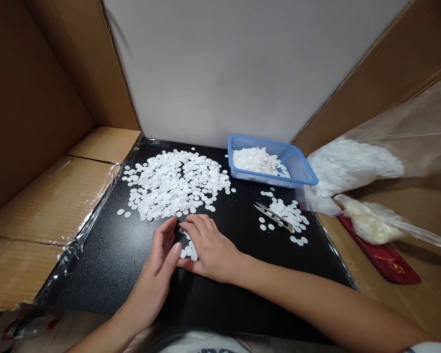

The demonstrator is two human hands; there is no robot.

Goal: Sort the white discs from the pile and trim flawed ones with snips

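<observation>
A big heap of small white round discs (176, 184) lies on the black tabletop (113, 255). Just in front of it sits a small cluster of discs (189, 250), and both my hands rest around it. My left hand (161, 260) stands on its edge at the cluster's left, fingers stretched out and together. My right hand (206, 242) lies palm down over the cluster's right side, fingers spread flat and touching the discs. Neither hand grips anything.
A blue plastic basket (297, 166) with white discs stands at the back right. Metal snips (274, 216) lie on a smaller scatter of discs (290, 220). Clear bags of white pieces (353, 164) and a red object (385, 260) lie right. Cardboard walls enclose both sides.
</observation>
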